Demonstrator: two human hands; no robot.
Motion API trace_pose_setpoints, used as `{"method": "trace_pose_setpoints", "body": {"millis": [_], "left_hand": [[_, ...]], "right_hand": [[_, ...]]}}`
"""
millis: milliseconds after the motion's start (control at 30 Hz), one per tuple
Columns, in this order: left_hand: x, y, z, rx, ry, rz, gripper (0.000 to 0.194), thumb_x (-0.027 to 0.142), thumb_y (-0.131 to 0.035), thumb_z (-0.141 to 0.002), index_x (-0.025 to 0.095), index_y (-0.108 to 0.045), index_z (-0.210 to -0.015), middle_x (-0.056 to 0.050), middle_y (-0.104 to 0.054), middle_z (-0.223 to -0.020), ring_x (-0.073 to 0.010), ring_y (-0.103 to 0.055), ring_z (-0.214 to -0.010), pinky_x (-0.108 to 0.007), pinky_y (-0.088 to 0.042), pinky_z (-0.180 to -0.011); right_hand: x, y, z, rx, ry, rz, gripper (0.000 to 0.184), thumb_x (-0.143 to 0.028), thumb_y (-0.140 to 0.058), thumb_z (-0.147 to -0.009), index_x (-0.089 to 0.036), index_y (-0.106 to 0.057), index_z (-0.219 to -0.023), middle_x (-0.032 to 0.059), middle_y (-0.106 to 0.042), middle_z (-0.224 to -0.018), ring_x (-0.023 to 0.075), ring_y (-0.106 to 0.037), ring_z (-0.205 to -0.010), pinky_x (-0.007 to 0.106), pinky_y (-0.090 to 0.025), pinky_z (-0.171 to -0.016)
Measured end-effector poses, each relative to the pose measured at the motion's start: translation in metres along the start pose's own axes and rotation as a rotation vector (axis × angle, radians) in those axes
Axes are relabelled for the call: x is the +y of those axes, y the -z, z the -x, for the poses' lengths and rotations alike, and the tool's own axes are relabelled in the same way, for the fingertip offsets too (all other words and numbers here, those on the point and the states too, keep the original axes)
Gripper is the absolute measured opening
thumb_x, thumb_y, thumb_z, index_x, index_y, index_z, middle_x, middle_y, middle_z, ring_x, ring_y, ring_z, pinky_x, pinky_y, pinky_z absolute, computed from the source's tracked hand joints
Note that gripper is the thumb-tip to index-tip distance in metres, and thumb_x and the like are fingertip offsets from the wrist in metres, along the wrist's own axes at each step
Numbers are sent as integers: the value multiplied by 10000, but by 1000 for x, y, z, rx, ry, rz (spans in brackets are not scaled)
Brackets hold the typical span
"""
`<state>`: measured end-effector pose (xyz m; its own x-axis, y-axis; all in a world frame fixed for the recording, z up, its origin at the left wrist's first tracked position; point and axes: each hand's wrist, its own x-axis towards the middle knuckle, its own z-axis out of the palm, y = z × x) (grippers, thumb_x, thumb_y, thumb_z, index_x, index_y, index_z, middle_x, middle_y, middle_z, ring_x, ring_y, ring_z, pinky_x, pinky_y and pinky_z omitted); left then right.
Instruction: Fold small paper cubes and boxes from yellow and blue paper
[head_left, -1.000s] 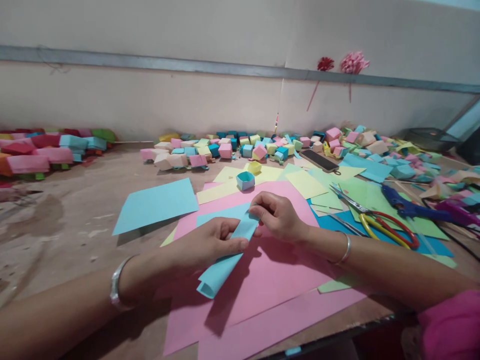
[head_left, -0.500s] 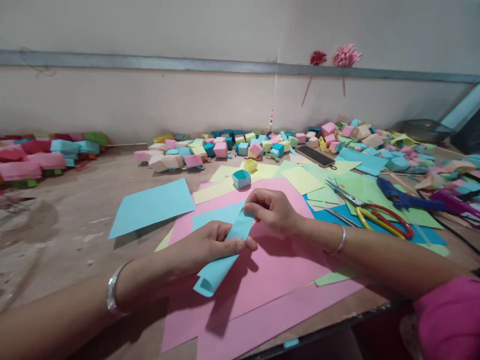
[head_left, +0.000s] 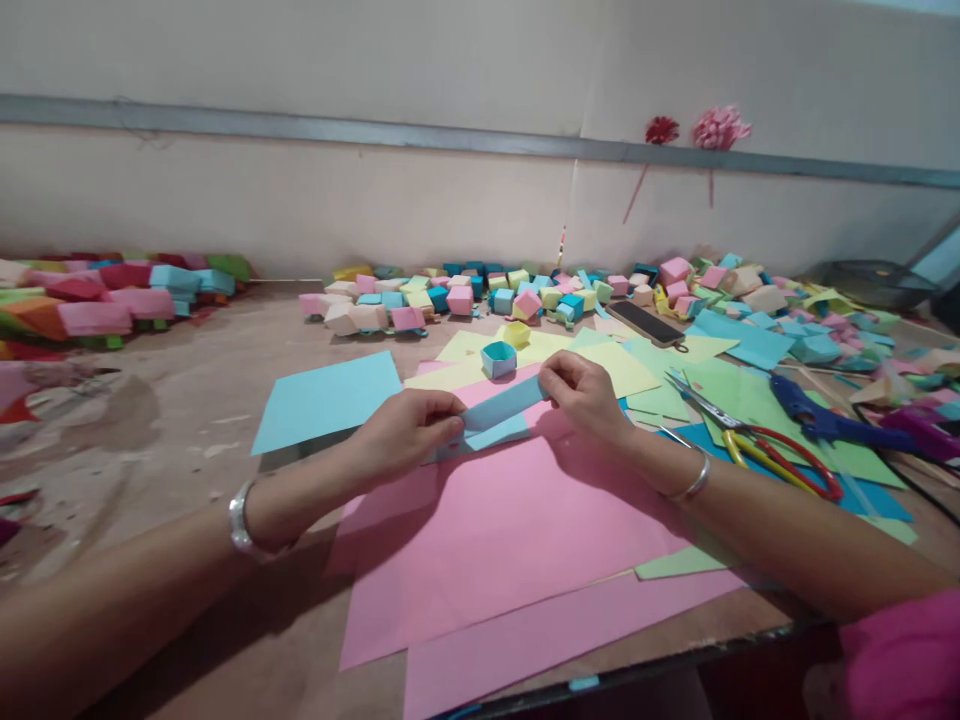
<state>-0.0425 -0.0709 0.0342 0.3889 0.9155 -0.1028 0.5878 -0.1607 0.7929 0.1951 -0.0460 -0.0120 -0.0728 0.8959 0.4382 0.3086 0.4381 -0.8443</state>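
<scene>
A light-blue paper strip (head_left: 502, 405), partly folded along its length, is stretched between my two hands above the pink sheets. My left hand (head_left: 412, 430) pinches its left end between thumb and fingers. At the other end, the thumb and fingers of my right hand (head_left: 581, 392) are closed on the paper. Under them lie large pink paper sheets (head_left: 525, 530). A small open blue paper box (head_left: 499, 359) stands just beyond the strip, with a yellow paper piece (head_left: 516, 334) behind it. To the left lies a flat light-blue sheet (head_left: 330, 398).
Red-and-yellow-handled scissors (head_left: 757, 440) and a blue glue gun (head_left: 825, 415) lie at the right on coloured sheets. A phone (head_left: 645, 324) rests farther back. Folded paper blocks (head_left: 457, 297) line the wall, with another colourful pile (head_left: 127, 295) at the left.
The blue strip has gone from a loosely curled, slanted hold to a nearly level, stretched one. My left hand has moved up and away from my right. The view has shifted slightly left.
</scene>
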Motion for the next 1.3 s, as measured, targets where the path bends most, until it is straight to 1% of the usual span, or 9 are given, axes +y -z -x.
{"method": "trace_pose_setpoints", "body": {"millis": [133, 233, 367, 567, 767, 933, 1033, 1200, 1300], "left_hand": [[-9, 18, 6, 8, 15, -214, 222, 355, -598, -743, 174, -722, -776, -7, -650, -701, -153, -541, -665, -242, -381, -595], [-13, 22, 18, -124, 101, -152, 246, 349, -624, -730, 193, -754, -870, 4, -676, -733, -146, -543, -674, -233, -398, -615], [-15, 17, 26, -188, 162, -80, 266, 365, -663, -707, 204, -764, -893, 1, -687, -755, -140, -541, -670, -223, -395, -597], [-19, 10, 23, -186, 156, -131, 308, 417, -614, -760, 190, -763, -906, -6, -664, -677, -140, -535, -609, -232, -378, -553], [-20, -2, 33, -77, -41, -310, 188, 272, -577, -806, 221, -746, -870, -20, -711, -823, -162, -598, -747, -261, -420, -676], [-20, -13, 42, 27, -235, -443, 188, 203, -509, -846, 187, -695, -825, -28, -610, -805, -130, -513, -678, -262, -354, -616], [-22, -16, 43, -12, -289, -461, 165, 239, -543, -839, 197, -683, -763, -8, -528, -732, -117, -440, -616, -269, -277, -556], [-25, -19, 41, -36, -95, -356, 241, 406, -554, -877, 198, -611, -769, 26, -465, -641, -106, -369, -535, -283, -228, -513], [-23, -17, 43, -118, -305, -476, 172, 305, -504, -910, 230, -658, -931, 11, -487, -719, -121, -398, -603, -286, -253, -554]], "right_hand": [[-14, 8, 0, -260, -61, -45, 83, -243, -587, -775, -168, -623, -778, -31, -547, -636, 92, -475, -562, 232, -388, -538], [-23, 12, 3, -498, -164, -60, 170, -227, -597, -768, -149, -665, -903, -39, -556, -595, 87, -485, -532, 221, -374, -508], [-27, 9, 10, -658, -116, 17, 116, -232, -598, -794, -151, -680, -779, -14, -598, -624, 88, -499, -571, 218, -371, -521], [-25, 3, 15, -633, 1, 257, 83, -186, -626, -792, -171, -653, -715, -23, -601, -637, 91, -503, -589, 229, -356, -561], [-27, -5, 21, -656, 45, 461, 62, -142, -624, -792, -188, -618, -750, -10, -627, -705, 111, -508, -639, 239, -319, -593], [-26, -9, 22, -703, 145, 616, 125, -164, -564, -842, -187, -552, -719, -5, -580, -696, 117, -455, -638, 249, -245, -575], [-22, -8, 22, -704, 228, 614, 128, -181, -551, -852, -189, -534, -726, -12, -543, -692, 113, -427, -636, 252, -218, -570], [-18, -6, 25, -693, 367, 686, 116, -149, -515, -838, -189, -499, -730, -19, -483, -689, 109, -380, -634, 259, -169, -555], [-19, -5, 27, -686, 413, 735, 121, -120, -495, -815, -188, -482, -715, -21, -453, -674, 108, -353, -622, 267, -146, -544]]}}
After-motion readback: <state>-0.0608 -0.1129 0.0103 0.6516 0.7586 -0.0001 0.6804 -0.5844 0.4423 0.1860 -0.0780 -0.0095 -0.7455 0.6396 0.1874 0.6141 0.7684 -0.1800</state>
